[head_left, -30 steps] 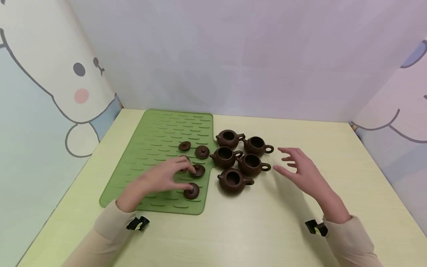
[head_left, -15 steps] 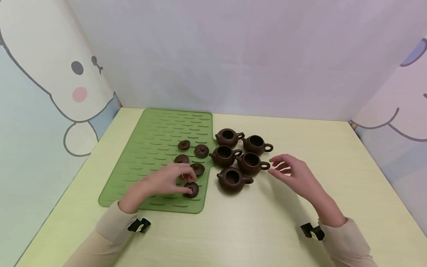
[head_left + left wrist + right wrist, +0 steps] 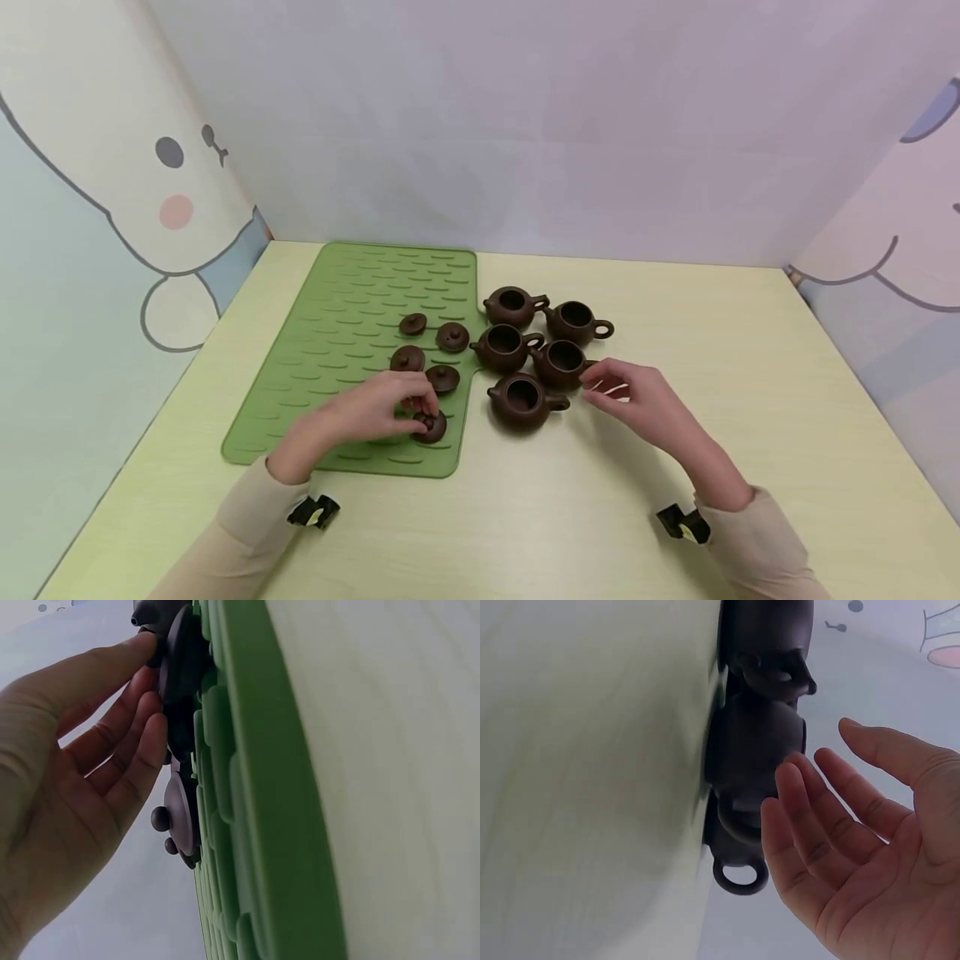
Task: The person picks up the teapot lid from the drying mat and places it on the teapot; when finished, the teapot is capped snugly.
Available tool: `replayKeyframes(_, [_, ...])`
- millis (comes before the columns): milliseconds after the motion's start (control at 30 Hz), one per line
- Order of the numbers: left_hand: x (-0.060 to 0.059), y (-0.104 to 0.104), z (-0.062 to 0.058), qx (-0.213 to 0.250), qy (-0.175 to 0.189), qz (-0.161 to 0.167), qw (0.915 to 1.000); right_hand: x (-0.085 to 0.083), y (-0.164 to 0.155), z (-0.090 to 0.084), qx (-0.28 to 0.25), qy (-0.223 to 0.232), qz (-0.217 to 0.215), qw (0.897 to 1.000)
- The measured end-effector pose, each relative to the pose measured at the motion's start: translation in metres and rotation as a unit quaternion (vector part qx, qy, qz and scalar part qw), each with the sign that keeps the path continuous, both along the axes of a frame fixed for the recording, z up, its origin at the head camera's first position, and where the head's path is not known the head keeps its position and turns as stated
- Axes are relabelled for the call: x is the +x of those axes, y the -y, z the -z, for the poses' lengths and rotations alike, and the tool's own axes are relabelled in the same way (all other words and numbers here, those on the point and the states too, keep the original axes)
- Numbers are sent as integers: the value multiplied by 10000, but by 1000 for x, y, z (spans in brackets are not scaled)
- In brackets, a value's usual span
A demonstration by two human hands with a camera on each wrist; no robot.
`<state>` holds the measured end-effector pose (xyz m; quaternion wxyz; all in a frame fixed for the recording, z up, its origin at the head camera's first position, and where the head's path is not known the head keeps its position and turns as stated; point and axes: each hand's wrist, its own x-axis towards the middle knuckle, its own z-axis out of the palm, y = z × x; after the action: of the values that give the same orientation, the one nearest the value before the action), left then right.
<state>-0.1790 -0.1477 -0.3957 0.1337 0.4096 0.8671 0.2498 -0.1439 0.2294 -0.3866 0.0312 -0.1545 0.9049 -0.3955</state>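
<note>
Right, here we go: just below the middle of the frame, a little to the left, the left hand (image 3: 371, 408) has thumb and fingertips pinching the knob of a small, round, dark-brown clay lid (image 3: 437, 433), which sits near the lower right corner of a green, ridged, rubbery-looking mat (image 3: 360, 287). The left wrist view backs that up: thumb tip at the knob, disc lying along the mat, the other fingers curved behind. Four matching brown lids (image 3: 442, 380) lie above it on the same mat. Now swing across to right of centre, where the right hand (image 3: 637, 400) holds nothing, fingers softly bent, thumb standing apart from them in the right wrist view. And here is the key relation: a squat, dark-brown clay teapot (image 3: 560, 364) stands just up and left of that hand, its long axis running spout to handle across the frame, handle end towards the fingers. They cover part of the handle; whether they touch it, I can't tell. The right hand is clearly the nearer to this pot, the left the nearer to the lid, and the lowest brown teapot (image 3: 517, 408) stands between the two, handle also pointing right.
</note>
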Motion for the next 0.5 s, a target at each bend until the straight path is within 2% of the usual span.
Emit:
replayKeyframes(233, [1,-1,3,-63,-136,121,9998,2,11,6,-50,156,-187,9997])
replayKeyframes(500, [-1,-3,1,90,-67,111,9999,-1,21,11,-59,177,-402,9990])
